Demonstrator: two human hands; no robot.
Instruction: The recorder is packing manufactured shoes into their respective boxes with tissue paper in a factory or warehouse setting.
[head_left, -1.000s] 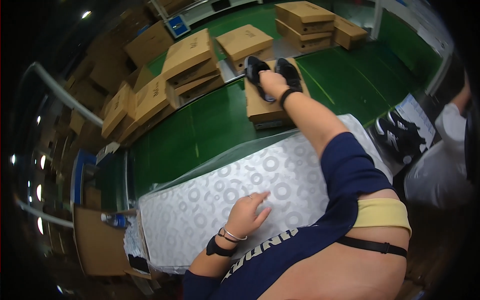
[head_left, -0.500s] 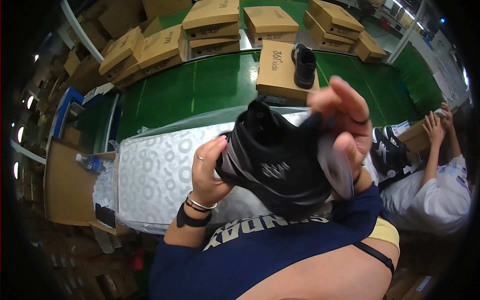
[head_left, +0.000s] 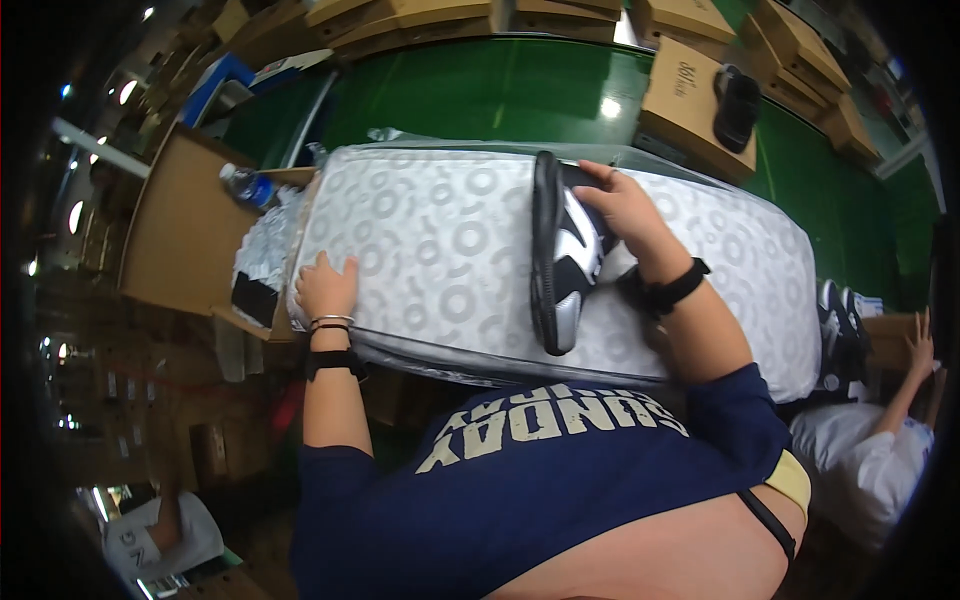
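A black sneaker (head_left: 575,265) with white and silver side panels lies on its side on a pad (head_left: 430,230) wrapped in clear plastic, white with grey ring patterns. Its dark sole faces left. My right hand (head_left: 625,210) grips the shoe at its far end, fingers around the upper. Well to the left, my left hand (head_left: 327,290) rests on the pad's left edge with its fingers apart and nothing in them. Beside that hand, an open cardboard carton (head_left: 185,235) holds crumpled white paper (head_left: 270,240) and a water bottle (head_left: 247,185).
Beyond the pad runs a green conveyor belt (head_left: 440,95) lined with shoe boxes (head_left: 690,95). Another black shoe (head_left: 737,108) sits on one box. At right, black-and-white shoes (head_left: 843,335) stand near a co-worker's raised hand (head_left: 920,345). Another person's sleeve (head_left: 165,535) shows lower left.
The shoe has gone from being held up in both hands to lying on the pad under my right hand. My left hand has let go and moved left; the view has shifted left.
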